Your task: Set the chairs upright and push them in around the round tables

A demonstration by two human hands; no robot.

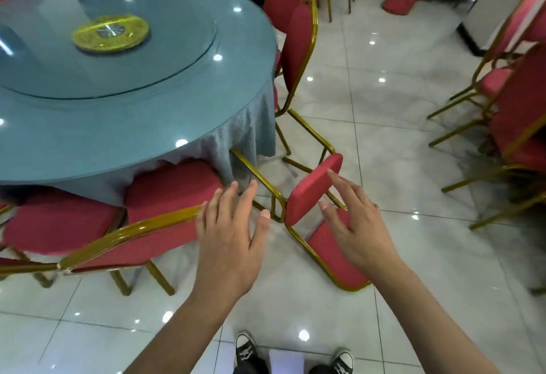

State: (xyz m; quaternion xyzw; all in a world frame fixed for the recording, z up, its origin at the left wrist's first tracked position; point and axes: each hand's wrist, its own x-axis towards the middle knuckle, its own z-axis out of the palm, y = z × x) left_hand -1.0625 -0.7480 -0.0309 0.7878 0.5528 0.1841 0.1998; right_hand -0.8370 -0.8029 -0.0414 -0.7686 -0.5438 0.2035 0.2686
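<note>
Head view, looking down past both forearms at a white tiled floor (384, 125). Left hand (233, 235) open, fingers spread, hovering just over the gold top rail of an upright chair (165, 196); touching it or not, cannot tell. Right hand (351, 226) open too, fingers stretched toward the red seat pad of a tipped chair (316, 190), fingertips at or just short of the pad, nothing gripped.

Tipped chair lying on its back on the floor just right of the upright one, backrest flat on the tiles, seat pad standing up on edge, gold legs reaching under the hem of the blue cloth on the round table (147, 125). Glass turntable with a gold hub on the tabletop.

Done, by the look of it: upright chair at the near edge already tucked with its seat under the cloth, another red seat beside it at the left, and a second upright chair (298, 46) standing close in at the table's right side. More red backs visible round the far rim.

Left to do: tipped chair to be raised and pushed in. Further off, a fallen chair (399, 1) near the top of the frame, and a cluster of chairs (514, 102) at the right edge, leaning and tangled, probably also waiting.
</note>
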